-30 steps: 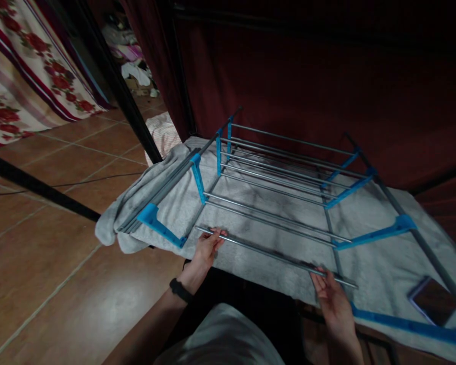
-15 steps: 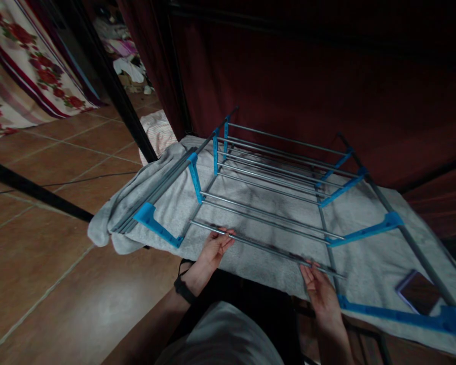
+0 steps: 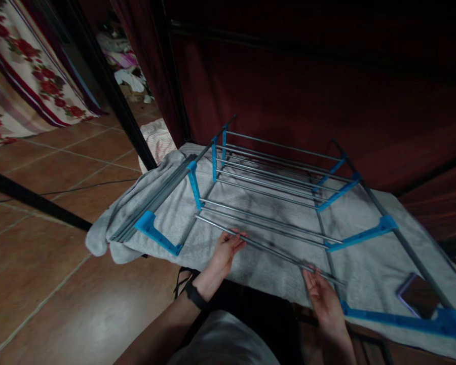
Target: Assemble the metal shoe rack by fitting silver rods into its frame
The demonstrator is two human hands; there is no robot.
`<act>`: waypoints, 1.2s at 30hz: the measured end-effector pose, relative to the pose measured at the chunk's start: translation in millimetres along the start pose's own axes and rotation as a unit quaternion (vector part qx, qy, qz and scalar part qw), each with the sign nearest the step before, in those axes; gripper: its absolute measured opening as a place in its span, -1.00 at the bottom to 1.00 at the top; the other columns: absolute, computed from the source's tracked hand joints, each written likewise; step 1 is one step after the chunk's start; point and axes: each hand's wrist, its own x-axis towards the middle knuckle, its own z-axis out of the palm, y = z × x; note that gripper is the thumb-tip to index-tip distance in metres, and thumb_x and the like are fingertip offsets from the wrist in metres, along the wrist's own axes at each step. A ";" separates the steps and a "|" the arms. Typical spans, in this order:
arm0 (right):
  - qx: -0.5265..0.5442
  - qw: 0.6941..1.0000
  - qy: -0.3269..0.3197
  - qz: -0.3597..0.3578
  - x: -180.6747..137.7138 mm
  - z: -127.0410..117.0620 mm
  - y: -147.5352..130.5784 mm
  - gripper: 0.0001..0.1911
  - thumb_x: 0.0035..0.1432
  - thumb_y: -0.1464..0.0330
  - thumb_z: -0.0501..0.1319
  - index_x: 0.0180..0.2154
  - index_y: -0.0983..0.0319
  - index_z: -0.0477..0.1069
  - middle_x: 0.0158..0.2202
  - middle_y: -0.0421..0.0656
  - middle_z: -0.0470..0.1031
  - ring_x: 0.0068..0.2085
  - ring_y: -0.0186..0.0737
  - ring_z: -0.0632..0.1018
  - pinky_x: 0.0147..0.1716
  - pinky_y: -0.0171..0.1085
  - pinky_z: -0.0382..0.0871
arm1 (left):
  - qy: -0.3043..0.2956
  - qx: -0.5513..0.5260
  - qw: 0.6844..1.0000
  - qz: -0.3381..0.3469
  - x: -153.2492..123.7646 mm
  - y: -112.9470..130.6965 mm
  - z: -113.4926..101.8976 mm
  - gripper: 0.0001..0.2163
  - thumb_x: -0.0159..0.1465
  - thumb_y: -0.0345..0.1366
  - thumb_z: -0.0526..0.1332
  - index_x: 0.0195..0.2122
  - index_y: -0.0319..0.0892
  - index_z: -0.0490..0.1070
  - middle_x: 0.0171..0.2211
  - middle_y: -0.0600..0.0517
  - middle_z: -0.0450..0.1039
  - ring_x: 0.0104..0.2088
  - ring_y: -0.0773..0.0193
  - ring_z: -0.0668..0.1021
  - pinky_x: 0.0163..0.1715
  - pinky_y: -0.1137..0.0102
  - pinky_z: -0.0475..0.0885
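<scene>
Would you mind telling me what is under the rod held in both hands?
Beneath the rod, grey blanket shows, plus a rack rail crossing near its right end. The left hand and right hand cover some blanket; whatever lies beneath it cannot be seen.

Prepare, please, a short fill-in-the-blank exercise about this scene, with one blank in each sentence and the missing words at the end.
1. The left hand holds the metal rod together with the ____ hand.
2. The colour of the brackets is ____.
3. The dark wristband is worn on the person's ____ side.
4. The phone lies on a ____-coloured cloth.

Missing words: right; blue; left; grey.
</scene>
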 end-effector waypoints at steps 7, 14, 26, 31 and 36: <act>0.021 0.998 0.057 0.029 1.8 20.8 2.7 -0.75 -0.07 0.45 0.50 -0.28 0.16 0.60 -0.21 -0.20 0.69 -0.11 -0.22 0.68 0.15 -0.16 0.58 | -0.054 0.041 0.997 0.043 -9.2 10.7 40.2 -0.59 0.09 -0.18 0.56 -0.12 -0.13 0.47 -0.18 -0.08 0.68 -0.12 0.14 0.68 -0.03 0.23 0.57; 0.055 0.997 -0.009 0.055 -18.9 69.1 11.3 -0.75 -0.01 0.40 0.54 -0.26 0.14 0.59 -0.19 -0.21 0.70 -0.09 -0.19 0.71 0.11 -0.13 0.63 | -0.102 0.104 0.984 0.103 -15.4 20.2 71.7 -0.60 0.15 -0.15 0.52 -0.07 -0.12 0.46 -0.16 -0.08 0.66 -0.06 0.08 0.66 -0.03 0.21 0.55; 0.040 0.964 -0.151 0.215 -56.6 119.0 6.4 -0.82 0.21 0.38 0.40 -0.14 0.30 0.63 -0.20 -0.03 0.73 -0.26 -0.20 0.72 -0.20 -0.24 0.62 | -0.169 0.241 0.911 0.290 -29.1 73.1 110.1 -0.43 0.38 -0.13 0.33 0.38 -0.01 0.26 -0.23 0.08 0.56 -0.21 0.24 0.56 -0.05 0.38 0.45; 0.028 0.972 -0.131 0.194 -56.8 116.5 5.7 -0.81 0.17 0.37 0.44 -0.15 0.24 0.65 -0.27 -0.12 0.70 -0.30 -0.27 0.68 -0.24 -0.30 0.58 | -0.178 0.308 0.862 0.360 -38.4 87.0 115.4 -0.60 0.40 -0.14 0.31 0.24 0.00 0.52 -0.06 -0.02 0.60 -0.09 0.16 0.59 0.02 0.35 0.46; 0.025 0.979 -0.119 0.167 -54.9 115.3 1.1 -0.80 0.15 0.38 0.45 -0.14 0.23 0.65 -0.25 -0.14 0.69 -0.27 -0.31 0.66 -0.20 -0.33 0.58 | -0.220 0.379 0.781 0.444 -41.7 86.8 115.4 -0.67 0.43 -0.22 0.27 0.20 0.03 0.57 -0.16 -0.02 0.61 -0.13 0.18 0.59 -0.04 0.34 0.48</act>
